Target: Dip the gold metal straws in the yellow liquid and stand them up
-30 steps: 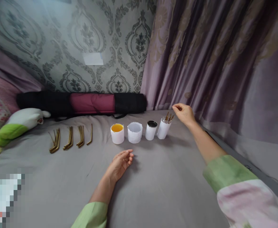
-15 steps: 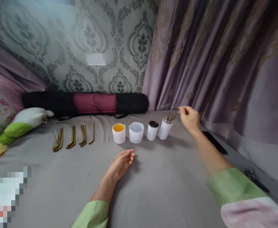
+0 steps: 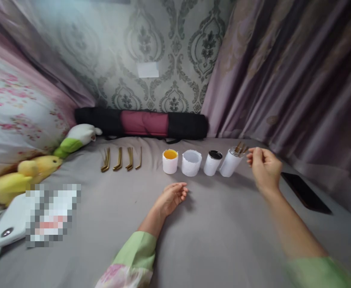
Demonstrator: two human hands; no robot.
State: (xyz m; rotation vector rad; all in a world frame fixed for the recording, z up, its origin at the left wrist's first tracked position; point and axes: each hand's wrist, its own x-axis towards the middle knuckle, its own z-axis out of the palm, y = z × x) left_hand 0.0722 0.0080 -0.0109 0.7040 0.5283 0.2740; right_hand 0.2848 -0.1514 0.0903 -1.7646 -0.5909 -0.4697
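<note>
Beside the end cup [image 3: 230, 164], the right hand [image 3: 264, 170] is hovering, pinch contents unclear, near stiff, seemingly light straws [image 3: 240, 147] grippable at their tops; the left hand [image 3: 171, 198] is lying slack.

- Two hands: the left hand [image 3: 172, 197] and the right hand [image 3: 264, 168]
- Four white cups [image 3: 190, 163] in a row
- One bunch of gold sticks [image 3: 240, 148] in a cup, too tight to count
- Four little heaps of bent gold straws [image 3: 118, 159]
- Two soft toys: a yellow duck [image 3: 22, 178] and a white and green toy [image 3: 76, 138]
- One black phone [image 3: 306, 192]
- One long rolled bag [image 3: 145, 123]
</note>
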